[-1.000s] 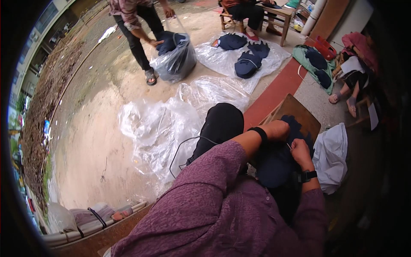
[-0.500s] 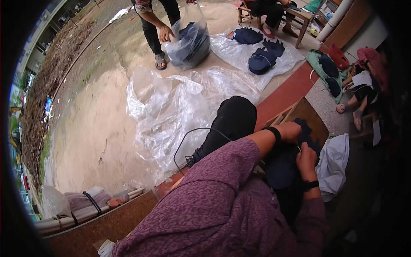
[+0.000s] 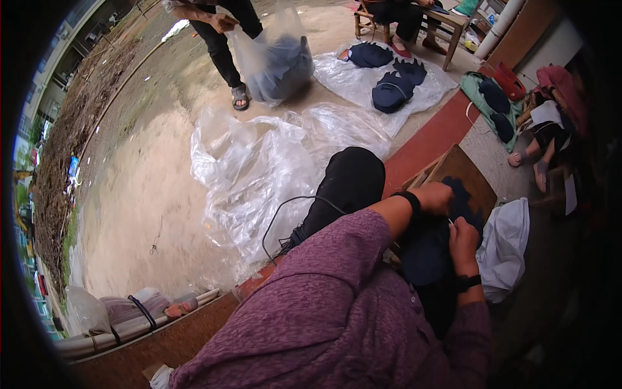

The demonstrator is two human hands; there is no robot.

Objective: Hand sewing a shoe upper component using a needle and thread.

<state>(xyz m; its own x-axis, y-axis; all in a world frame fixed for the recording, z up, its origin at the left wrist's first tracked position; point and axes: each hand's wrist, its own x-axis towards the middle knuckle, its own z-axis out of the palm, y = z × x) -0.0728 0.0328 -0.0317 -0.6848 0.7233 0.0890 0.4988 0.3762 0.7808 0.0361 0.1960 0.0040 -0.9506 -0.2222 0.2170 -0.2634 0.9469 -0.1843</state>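
While you sat outdoors on a red-brick ledge (image 3: pixel 433 139) beside bare dirt ground (image 3: pixel 139 188), clear plastic sheeting (image 3: pixel 259 168) lay spread in front. Your left hand (image 3: pixel 435 197) was closed on dark blue fabric (image 3: pixel 424 249) in your lap; right hand (image 3: pixel 461 235) pinched it w/ fingers, maybe a needle, can't tell. Another person held a clear plastic bag (image 3: pixel 275 61) w/ dark pieces inside.

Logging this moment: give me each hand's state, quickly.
Left hand: closed on the dark blue fabric.
Right hand: pinching something small against that fabric; cannot tell what.
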